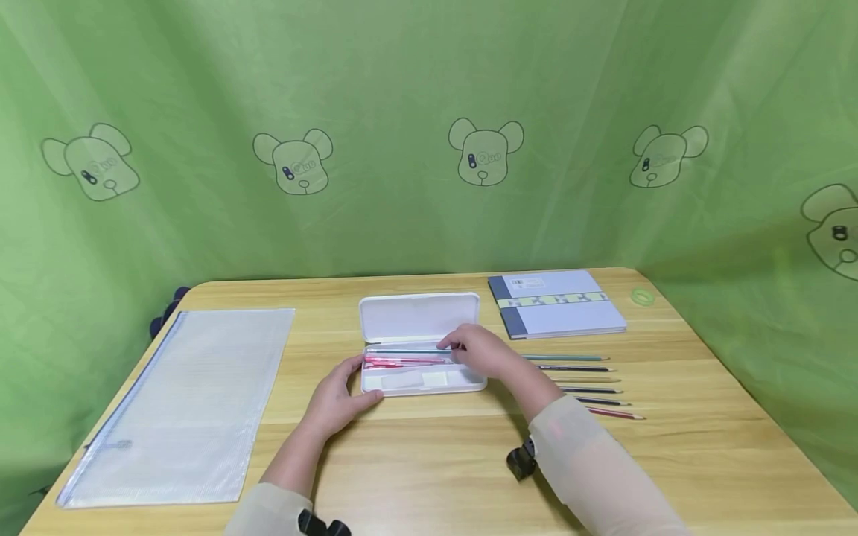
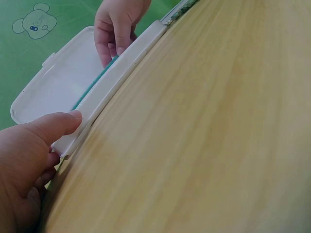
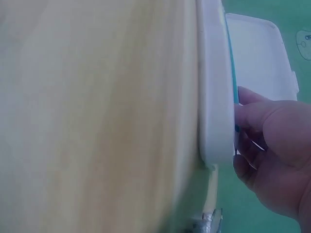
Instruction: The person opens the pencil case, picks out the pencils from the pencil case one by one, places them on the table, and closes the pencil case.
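Observation:
A white pencil case (image 1: 420, 318) lies on the table with its lid raised at the back. My left hand (image 1: 335, 400) grips the case's left end, thumb along the front wall and fingers at the side. Inside the case, my right hand (image 1: 481, 351) pinches a teal pencil (image 1: 409, 351) that lies lengthwise near the hinge; the same teal pencil (image 2: 95, 83) shows above the front wall in the left wrist view. Pink-red pens or sticks (image 1: 398, 362) lie in the case, in front of that pencil. A white block (image 1: 402, 380) sits in the front compartment.
Several pencils (image 1: 590, 390) lie in a row on the table (image 1: 415, 476) right of the case. Behind them are a pale notebook (image 1: 563, 316) with a patterned band and a green ring (image 1: 642, 296). A translucent mesh zip bag (image 1: 181, 402) covers the left side.

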Action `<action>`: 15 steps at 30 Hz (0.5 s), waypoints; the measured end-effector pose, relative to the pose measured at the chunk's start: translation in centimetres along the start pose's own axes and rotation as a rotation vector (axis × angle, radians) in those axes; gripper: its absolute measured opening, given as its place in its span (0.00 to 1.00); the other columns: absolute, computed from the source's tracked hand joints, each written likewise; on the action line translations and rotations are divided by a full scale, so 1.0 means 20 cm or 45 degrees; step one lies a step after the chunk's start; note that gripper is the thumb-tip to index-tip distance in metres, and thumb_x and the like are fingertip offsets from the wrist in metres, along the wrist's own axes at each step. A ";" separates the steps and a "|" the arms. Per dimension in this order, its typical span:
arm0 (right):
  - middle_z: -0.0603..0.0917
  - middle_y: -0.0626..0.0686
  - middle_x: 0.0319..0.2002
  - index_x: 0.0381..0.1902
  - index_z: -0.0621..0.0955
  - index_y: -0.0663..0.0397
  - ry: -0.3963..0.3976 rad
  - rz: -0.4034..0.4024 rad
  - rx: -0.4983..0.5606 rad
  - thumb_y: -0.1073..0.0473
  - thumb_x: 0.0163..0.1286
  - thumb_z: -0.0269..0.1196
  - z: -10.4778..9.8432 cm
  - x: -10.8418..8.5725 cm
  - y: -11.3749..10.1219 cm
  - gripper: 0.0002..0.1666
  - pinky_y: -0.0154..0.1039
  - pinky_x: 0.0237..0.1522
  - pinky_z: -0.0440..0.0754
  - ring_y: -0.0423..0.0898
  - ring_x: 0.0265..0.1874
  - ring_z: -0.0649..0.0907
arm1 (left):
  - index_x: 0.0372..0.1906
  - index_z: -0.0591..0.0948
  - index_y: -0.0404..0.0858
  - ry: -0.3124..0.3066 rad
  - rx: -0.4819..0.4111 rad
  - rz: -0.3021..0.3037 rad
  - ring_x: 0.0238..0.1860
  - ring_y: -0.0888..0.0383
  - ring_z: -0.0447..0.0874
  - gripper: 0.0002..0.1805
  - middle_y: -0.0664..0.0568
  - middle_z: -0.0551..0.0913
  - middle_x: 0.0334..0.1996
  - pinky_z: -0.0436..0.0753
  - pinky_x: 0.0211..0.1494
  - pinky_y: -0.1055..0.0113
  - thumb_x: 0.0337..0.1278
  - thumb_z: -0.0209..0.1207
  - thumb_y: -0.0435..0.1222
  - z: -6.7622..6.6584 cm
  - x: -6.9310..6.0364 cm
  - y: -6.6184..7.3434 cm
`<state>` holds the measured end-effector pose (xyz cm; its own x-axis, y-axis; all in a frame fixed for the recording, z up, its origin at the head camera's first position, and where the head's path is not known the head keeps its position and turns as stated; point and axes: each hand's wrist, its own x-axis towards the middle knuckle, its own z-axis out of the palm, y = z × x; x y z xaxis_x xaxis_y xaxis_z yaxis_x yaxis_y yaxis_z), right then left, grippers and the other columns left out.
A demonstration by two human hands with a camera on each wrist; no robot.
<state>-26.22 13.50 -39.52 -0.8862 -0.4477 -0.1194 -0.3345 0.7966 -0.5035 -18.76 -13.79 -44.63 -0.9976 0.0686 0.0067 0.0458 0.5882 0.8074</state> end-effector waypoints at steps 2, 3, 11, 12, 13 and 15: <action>0.83 0.55 0.50 0.53 0.84 0.52 -0.004 0.009 0.047 0.66 0.70 0.58 -0.02 -0.01 0.00 0.16 0.50 0.60 0.78 0.51 0.52 0.80 | 0.70 0.67 0.35 0.001 0.000 0.001 0.72 0.41 0.64 0.43 0.41 0.71 0.69 0.62 0.77 0.46 0.50 0.70 0.45 0.00 0.00 0.00; 0.83 0.55 0.49 0.53 0.84 0.53 -0.005 0.004 0.065 0.66 0.70 0.58 -0.03 -0.01 0.01 0.16 0.50 0.58 0.79 0.50 0.50 0.80 | 0.70 0.67 0.35 0.000 -0.002 0.001 0.72 0.41 0.64 0.43 0.41 0.71 0.69 0.62 0.77 0.46 0.50 0.70 0.45 0.00 0.00 0.00; 0.82 0.51 0.39 0.51 0.84 0.54 -0.042 -0.020 0.157 0.66 0.70 0.57 -0.08 -0.04 0.04 0.15 0.41 0.47 0.78 0.44 0.40 0.77 | 0.70 0.67 0.35 -0.002 0.002 0.003 0.72 0.41 0.64 0.43 0.41 0.71 0.69 0.62 0.77 0.46 0.50 0.70 0.45 -0.01 0.00 0.01; 0.83 0.51 0.39 0.51 0.85 0.55 -0.050 -0.015 0.163 0.66 0.70 0.57 -0.08 -0.05 0.05 0.15 0.40 0.46 0.78 0.44 0.40 0.77 | 0.70 0.67 0.35 -0.002 0.006 0.004 0.72 0.41 0.65 0.43 0.41 0.71 0.69 0.62 0.77 0.46 0.50 0.70 0.45 -0.01 0.00 0.01; 0.83 0.52 0.39 0.51 0.85 0.55 -0.061 -0.010 0.166 0.67 0.70 0.57 -0.09 -0.06 0.05 0.15 0.41 0.46 0.78 0.45 0.40 0.77 | 0.70 0.67 0.35 -0.002 0.008 0.004 0.72 0.42 0.64 0.43 0.41 0.71 0.69 0.62 0.77 0.46 0.50 0.70 0.45 -0.01 0.00 0.01; 0.84 0.52 0.42 0.50 0.84 0.55 -0.074 0.000 0.164 0.67 0.71 0.56 -0.10 -0.07 0.06 0.15 0.43 0.48 0.80 0.46 0.42 0.79 | 0.70 0.67 0.35 -0.001 0.013 0.004 0.72 0.42 0.65 0.43 0.41 0.71 0.69 0.62 0.77 0.46 0.50 0.70 0.45 -0.01 0.00 0.01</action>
<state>-25.99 15.85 -38.26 -0.8649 -0.4734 -0.1669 -0.2873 0.7395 -0.6087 -18.72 -13.77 -44.42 -0.9974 0.0711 0.0088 0.0496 0.5962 0.8013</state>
